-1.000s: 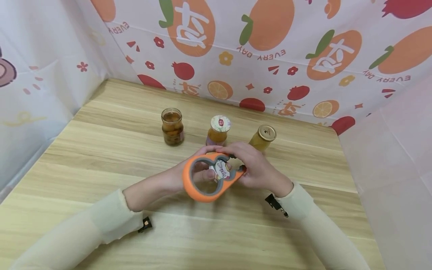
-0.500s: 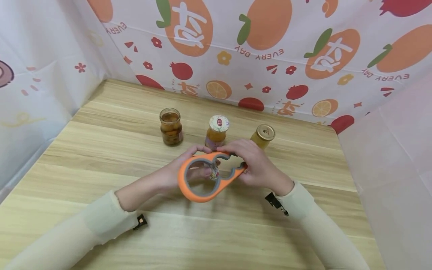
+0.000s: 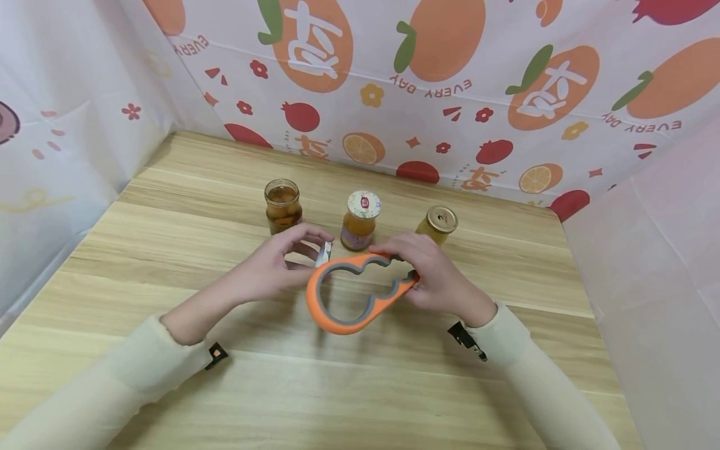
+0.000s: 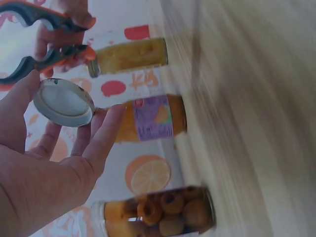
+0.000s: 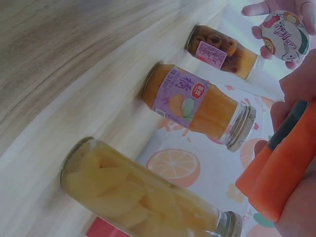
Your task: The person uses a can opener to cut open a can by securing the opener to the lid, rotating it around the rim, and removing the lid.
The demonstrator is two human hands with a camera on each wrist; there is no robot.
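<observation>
My left hand pinches a round jar lid by its edge, thumb on one side and fingers on the other. The lid's pale inside faces the left wrist camera, and its printed fruit top shows in the right wrist view. My right hand grips the handle end of an orange jar opener with grey notched inner edges, held above the table. Just beyond the left hand stands a lidless jar of dark, ring-shaped fruit in liquid. Part of it is hidden behind that hand in the head view.
A jar of orange fruit with a white printed lid and purple label stands mid-table. Right of it, a jar of pale yellow pieces with a gold lid is partly behind the right hand. A fruit-print curtain hangs along the table's back edge.
My left hand has drawn the lid out from the opener's ring and moved left towards the lidless jar, turning the lid on edge. The right hand keeps the opener nearly in place.
</observation>
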